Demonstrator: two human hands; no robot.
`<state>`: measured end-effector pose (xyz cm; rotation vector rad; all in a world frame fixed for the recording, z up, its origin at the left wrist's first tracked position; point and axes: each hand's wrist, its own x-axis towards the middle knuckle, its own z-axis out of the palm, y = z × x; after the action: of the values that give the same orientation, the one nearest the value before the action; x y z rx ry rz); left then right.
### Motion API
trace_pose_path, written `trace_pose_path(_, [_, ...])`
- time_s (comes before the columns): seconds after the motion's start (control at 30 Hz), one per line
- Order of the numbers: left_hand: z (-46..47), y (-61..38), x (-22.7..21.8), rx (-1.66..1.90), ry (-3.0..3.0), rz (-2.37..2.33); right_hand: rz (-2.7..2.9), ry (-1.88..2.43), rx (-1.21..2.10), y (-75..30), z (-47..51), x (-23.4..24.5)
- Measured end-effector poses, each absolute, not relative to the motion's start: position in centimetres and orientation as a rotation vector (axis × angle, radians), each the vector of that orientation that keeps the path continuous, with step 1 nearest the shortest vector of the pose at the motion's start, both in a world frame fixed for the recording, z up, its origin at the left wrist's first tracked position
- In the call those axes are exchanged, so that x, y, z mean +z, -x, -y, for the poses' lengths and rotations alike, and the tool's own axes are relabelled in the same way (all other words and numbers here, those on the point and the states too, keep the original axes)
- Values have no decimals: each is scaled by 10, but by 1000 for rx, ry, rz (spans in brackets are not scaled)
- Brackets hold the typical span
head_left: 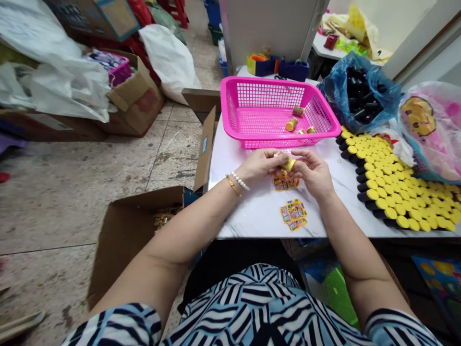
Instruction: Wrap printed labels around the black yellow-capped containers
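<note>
Small yellow tube (289, 164) sits between 2 hands, just above the white table (248, 211), near the middle and close to the front wall of the pink basket (226, 111). The left hand (261, 166) curls its fingers around one end of the tube. The right hand (315, 174) pinches the other end with thumb and fingers. Some little stickers (283, 183) lie on the table right under the hands. A sticker pile (294, 215) lies near the table's near edge. A few finished tubes (291, 125) lie inside the basket, which stands by the table's far left corner. Rows of yellow caps (396, 192) fill the table's right side.
</note>
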<state>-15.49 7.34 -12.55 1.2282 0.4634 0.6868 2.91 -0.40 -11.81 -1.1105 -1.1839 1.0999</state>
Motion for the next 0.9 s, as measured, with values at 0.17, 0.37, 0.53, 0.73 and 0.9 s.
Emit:
trace_pose_path(0.17, [-66, 151, -126, 685, -1122, -456, 1495, 1075, 638, -32, 7, -116])
trace_pose_path(0.37, [-66, 157, -118, 597, -991, -360, 1551, 1005, 421, -30, 8, -118])
trace_pose_path(0.53, [-70, 157, -119, 562, -924, -358, 1625, 1081, 362, -30, 11, -113])
trace_pose_path(0.73, [-68, 157, -117, 496, -879, -437, 1646, 1107, 250, -30, 13, -111])
trace_pose_path(0.9, [-64, 155, -116, 467, -815, -444, 1709, 1112, 151, -30, 15, -111])
